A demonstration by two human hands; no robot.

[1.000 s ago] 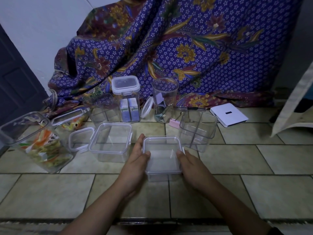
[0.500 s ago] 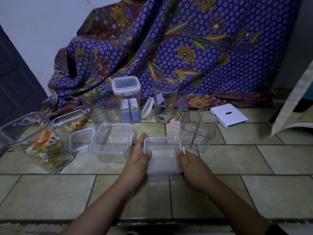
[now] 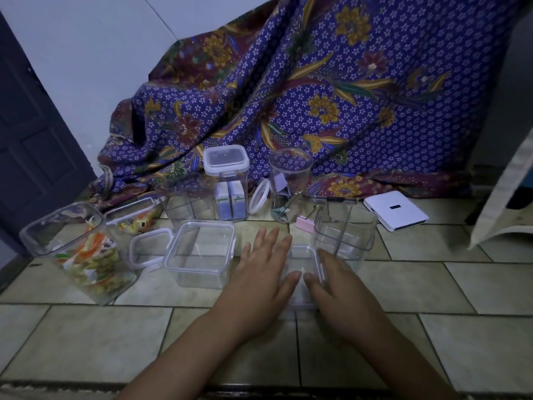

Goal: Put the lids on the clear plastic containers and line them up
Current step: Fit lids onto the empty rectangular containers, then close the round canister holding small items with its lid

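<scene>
Lid pressed onto a small container

The small container (image 3: 302,256) on the tiled floor (image 3: 432,284) is covered by the flat, released left hand (image 3: 261,272) and right hand (image 3: 331,287).

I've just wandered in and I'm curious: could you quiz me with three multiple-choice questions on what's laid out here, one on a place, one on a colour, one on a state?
1. Where is the flat white rectangular box?
A. on the tiled floor at far right
B. inside a jar
C. on the cloth

2. What colour is the binder clip beside the round clear plastic jar?
A. green
B. pink
C. black

3. The tall square clear container holding small cartons is:
A. lidless
B. tipped over
C. lidded

Answers: 1 A, it lies on the tiles at right; 2 B, its body is pink; 3 C, a white-rimmed lid sits on top.
</scene>
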